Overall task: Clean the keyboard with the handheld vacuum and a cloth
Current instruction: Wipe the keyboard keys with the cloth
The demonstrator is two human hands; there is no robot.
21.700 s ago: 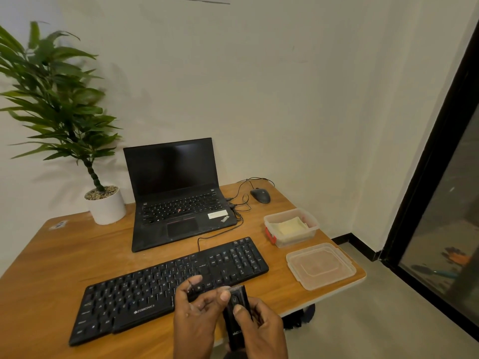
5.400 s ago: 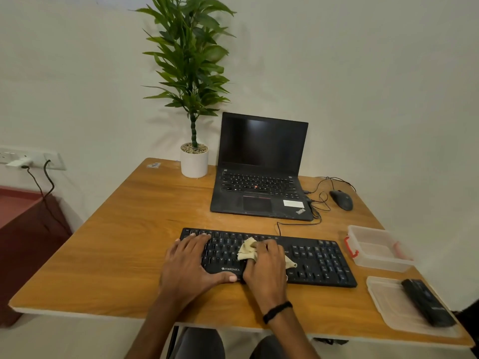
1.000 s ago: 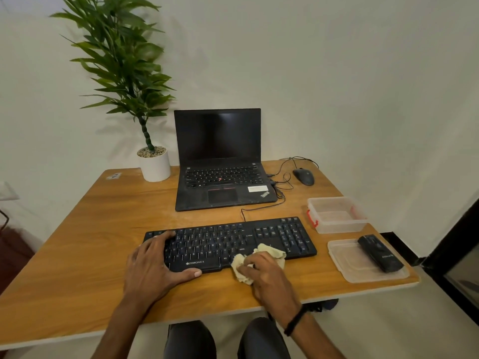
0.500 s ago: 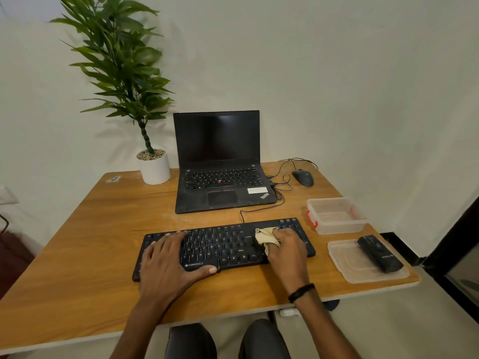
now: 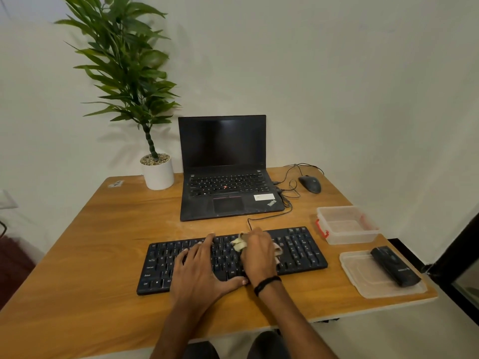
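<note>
Cloth [image 5: 239, 243] wipe on keyboard [image 5: 298, 252]; both hands on the keys, side by side.
Right hand [image 5: 256, 252] grips the bunched cloth against the middle keys. Left hand [image 5: 199, 273] lies flat on the left half, fingers spread, thumb at the keyboard's front edge. Keyboard lies near the table's [image 5: 90, 255] front edge. Handheld vacuum [image 5: 395, 266] rests on a clear lid [image 5: 363, 281] at the front right corner; clear container [image 5: 347, 225] sits just behind it. Laptop [image 5: 225, 193] and mouse [image 5: 309, 183] sit toward the back edge.
</note>
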